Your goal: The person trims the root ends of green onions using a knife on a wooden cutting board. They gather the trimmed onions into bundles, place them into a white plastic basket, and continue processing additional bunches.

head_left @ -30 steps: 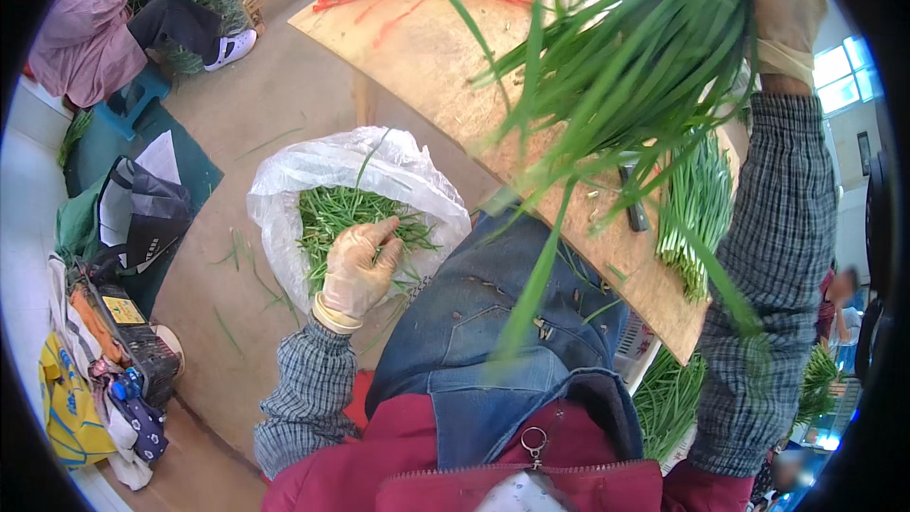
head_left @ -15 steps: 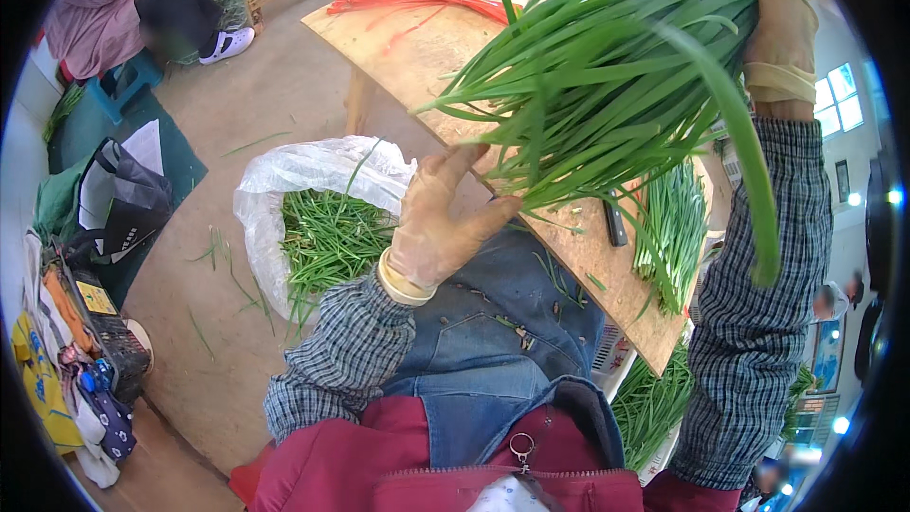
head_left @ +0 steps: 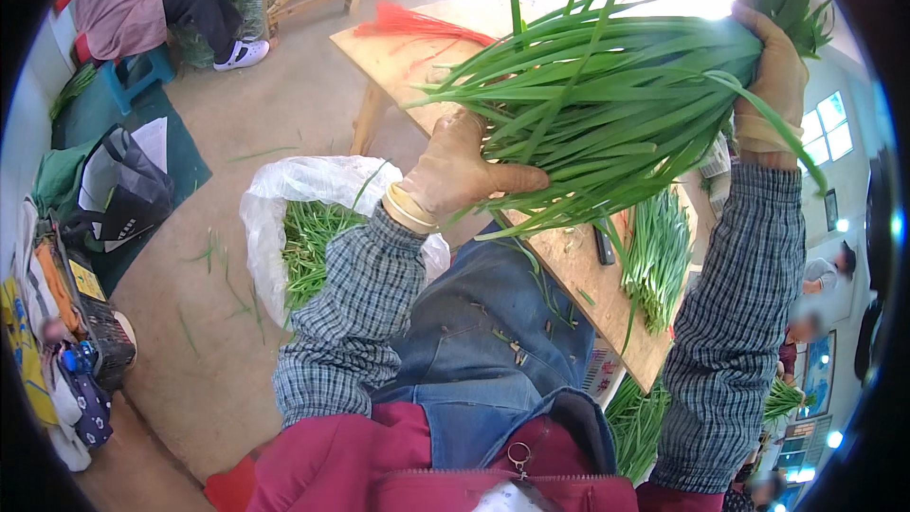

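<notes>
Green leaves (head_left: 607,114) fan out at two o'clock; since the earlier frame my left hand (head_left: 460,166) has pushed in among their tips, thumb splayed, hidden fingers' tightness impossible to tell. My right hand (head_left: 777,85) clasps the bunch, arm raised. White bag (head_left: 273,201) at nine o'clock; wooden tabletop (head_left: 569,263) at four.

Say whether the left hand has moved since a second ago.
Yes: the left hand has moved up and rightward from over the white plastic bag to the held chive bundle.
</notes>
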Motion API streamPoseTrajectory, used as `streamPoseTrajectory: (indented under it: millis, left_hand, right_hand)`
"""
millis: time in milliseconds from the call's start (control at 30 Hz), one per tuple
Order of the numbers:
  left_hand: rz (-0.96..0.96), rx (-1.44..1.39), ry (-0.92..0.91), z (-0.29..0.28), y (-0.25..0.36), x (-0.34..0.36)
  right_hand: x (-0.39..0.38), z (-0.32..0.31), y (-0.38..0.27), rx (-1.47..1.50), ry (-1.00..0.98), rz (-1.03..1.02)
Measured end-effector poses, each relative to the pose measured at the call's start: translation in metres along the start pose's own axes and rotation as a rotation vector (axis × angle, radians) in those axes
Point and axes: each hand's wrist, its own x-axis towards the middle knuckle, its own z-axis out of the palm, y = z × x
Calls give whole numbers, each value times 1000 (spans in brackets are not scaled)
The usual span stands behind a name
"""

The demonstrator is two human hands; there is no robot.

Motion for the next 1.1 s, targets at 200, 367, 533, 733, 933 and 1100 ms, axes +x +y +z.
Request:
streamPoseTrajectory:
  millis: [200, 367, 533, 733, 933, 1100]
  left_hand:
    - [157, -131, -57, 5, 3, 19]
    - [295, 207, -227, -7, 12, 11]
    - [103, -65, -199, 7, 12, 0]
    - [52, -549, -216, 21, 29, -10]
    - [68, -576, -91, 23, 20, -16]
    - [124, -740, -126, 27, 21, -20]
  right_hand:
    - [18, -10, 28, 263, 38, 305]
    - [5, -10, 15, 301, -39, 384]
    - [-2, -12, 19, 429, 34, 558]
    - [-2, -32, 85, 340, 7, 301]
    - [-17, -23, 52, 635, 127, 548]
    - [-4, -38, 82, 734, 128, 719]
